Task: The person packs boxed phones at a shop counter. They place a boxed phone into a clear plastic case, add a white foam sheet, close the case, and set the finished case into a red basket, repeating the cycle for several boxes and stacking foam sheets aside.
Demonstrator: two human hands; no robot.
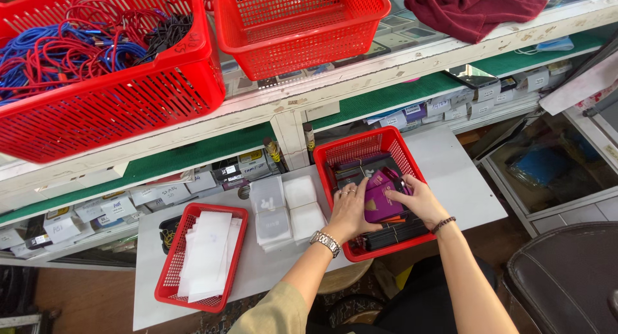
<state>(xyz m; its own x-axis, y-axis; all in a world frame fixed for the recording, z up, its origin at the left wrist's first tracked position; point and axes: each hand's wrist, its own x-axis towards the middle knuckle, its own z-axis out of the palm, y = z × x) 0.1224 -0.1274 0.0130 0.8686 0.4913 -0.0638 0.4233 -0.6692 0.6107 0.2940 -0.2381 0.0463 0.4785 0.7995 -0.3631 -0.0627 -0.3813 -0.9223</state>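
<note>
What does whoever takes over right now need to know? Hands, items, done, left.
Left hand: in the red basket, fingers on the purple packet; wristwatch on that wrist.
Right hand: on the packet's other side; grip not clear.
Basket sits on the white table, holding dark flat packets stacked on edge.
Beside it: white boxes; a smaller red basket with white sheets.
Done: packets stand in the basket.
Left: purple packet not yet settled.
</note>
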